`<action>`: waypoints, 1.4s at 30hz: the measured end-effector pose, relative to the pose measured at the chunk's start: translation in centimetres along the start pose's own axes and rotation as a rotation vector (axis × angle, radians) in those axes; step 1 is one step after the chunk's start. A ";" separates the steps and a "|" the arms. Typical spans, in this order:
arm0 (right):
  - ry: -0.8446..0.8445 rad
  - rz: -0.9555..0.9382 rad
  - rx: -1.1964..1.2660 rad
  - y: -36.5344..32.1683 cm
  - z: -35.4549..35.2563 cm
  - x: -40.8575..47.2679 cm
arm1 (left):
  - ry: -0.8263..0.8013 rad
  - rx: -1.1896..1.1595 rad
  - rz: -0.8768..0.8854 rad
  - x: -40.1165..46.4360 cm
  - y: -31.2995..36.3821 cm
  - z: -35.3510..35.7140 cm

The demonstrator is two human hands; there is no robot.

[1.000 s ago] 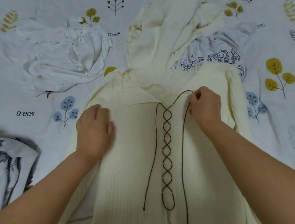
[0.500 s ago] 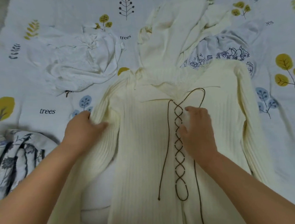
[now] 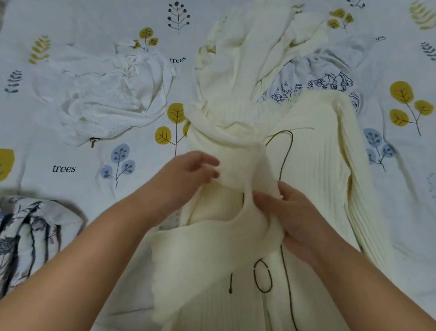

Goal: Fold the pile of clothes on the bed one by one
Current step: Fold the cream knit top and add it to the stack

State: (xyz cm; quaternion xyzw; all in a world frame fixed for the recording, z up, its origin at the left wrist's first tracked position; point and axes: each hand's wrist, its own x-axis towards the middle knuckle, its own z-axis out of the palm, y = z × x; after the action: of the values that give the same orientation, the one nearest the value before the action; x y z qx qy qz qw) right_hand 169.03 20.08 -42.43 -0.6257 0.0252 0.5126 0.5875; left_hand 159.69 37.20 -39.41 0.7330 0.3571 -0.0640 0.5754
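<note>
A cream ribbed knit top (image 3: 324, 172) with a dark brown lace cord (image 3: 289, 285) lies on the bed in front of me. Its left sleeve (image 3: 200, 247) is folded across the front, covering most of the lacing. My left hand (image 3: 186, 178) grips the folded sleeve fabric near the shoulder. My right hand (image 3: 291, 217) pinches the same fold at the middle of the chest. Behind the top lies a pile with another cream garment (image 3: 244, 53) and a white shirt with a cartoon print (image 3: 322, 81).
A crumpled white garment (image 3: 107, 95) lies at the back left on the leaf-printed sheet (image 3: 63, 169). A blue and white floral fabric (image 3: 19, 241) is bunched at the left edge. Bare sheet shows on the right.
My left hand has pulled the left sleeve over the front of the top, hiding most of the lacing. My right hand has moved down to the centre and taken hold of the fold.
</note>
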 end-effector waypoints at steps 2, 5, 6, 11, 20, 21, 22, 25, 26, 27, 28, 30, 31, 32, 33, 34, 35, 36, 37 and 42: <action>0.221 -0.007 -0.259 0.4 -1.7 0.7 | -0.043 0.318 0.003 0.2 -2.6 0.8; 0.420 -0.028 -0.565 1.4 -2.8 1.4 | -0.324 0.731 -0.029 -0.6 -5.8 2.9; 0.474 -0.027 -0.681 1.8 -2.8 1.6 | -0.368 0.887 0.007 -0.9 -6.6 3.6; 0.548 -0.023 -1.005 3.2 -0.4 2.1 | -0.322 0.933 0.107 -2.5 -6.9 6.4; 0.537 -0.062 -1.011 2.9 -1.7 2.0 | -0.246 0.587 0.185 -0.1 -2.8 6.2; 0.556 -0.078 -0.978 2.9 -1.7 1.7 | -0.079 0.620 0.201 1.5 -2.5 5.3; 0.578 -0.091 -0.941 3.0 -1.6 1.4 | 0.061 0.645 0.221 3.1 -2.2 4.4; 0.567 -0.079 -0.945 3.3 -0.9 0.7 | 0.262 0.755 0.321 7.7 -1.5 2.1; 0.504 -0.051 -0.998 3.6 -0.5 0.5 | 0.265 0.827 0.327 9.1 -1.5 1.5; 0.417 -0.018 -1.047 4.1 -0.2 0.4 | 0.244 0.903 0.317 10.2 -1.5 0.9; 0.334 0.010 -1.066 4.5 0.0 0.4 | 0.205 0.982 0.302 11.3 -1.6 0.4; 0.233 0.032 -1.005 4.9 -0.1 0.3 | 0.132 1.116 0.276 12.7 -1.8 -0.8; 0.208 0.041 -0.916 4.7 -0.5 0.2 | 0.121 1.131 0.274 13.2 -1.7 -1.6; 0.184 0.057 -0.809 4.2 -1.1 0.0 | 0.126 1.105 0.273 13.6 -1.6 -2.4; 0.162 0.080 -0.704 3.8 -1.9 -0.3 | 0.136 1.037 0.265 13.9 -1.3 -3.4; 0.143 0.099 -0.617 3.3 -2.8 -0.5 | 0.145 0.944 0.233 14.3 -0.8 -4.6; 0.131 0.102 -0.552 3.0 -3.9 -0.8 | 0.135 0.830 0.168 14.6 -0.4 -5.9; 0.129 0.085 -0.512 2.6 -4.9 -1.0 | 0.119 0.716 0.089 14.8 0.0 -7.4; 0.150 0.057 -0.504 2.3 -5.8 -1.0 | 0.114 0.632 0.018 15.1 0.3 -8.9; 0.412 -0.076 -0.755 2.1 -8.3 0.4 | 0.124 0.990 -0.055 16.8 -0.1 -11.0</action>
State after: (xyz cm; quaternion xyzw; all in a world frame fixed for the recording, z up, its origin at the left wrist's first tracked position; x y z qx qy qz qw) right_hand 172.98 13.35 -45.95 -0.8866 -0.0704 0.3280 0.3185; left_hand 168.48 54.49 -44.36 0.9108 0.3367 -0.1973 0.1345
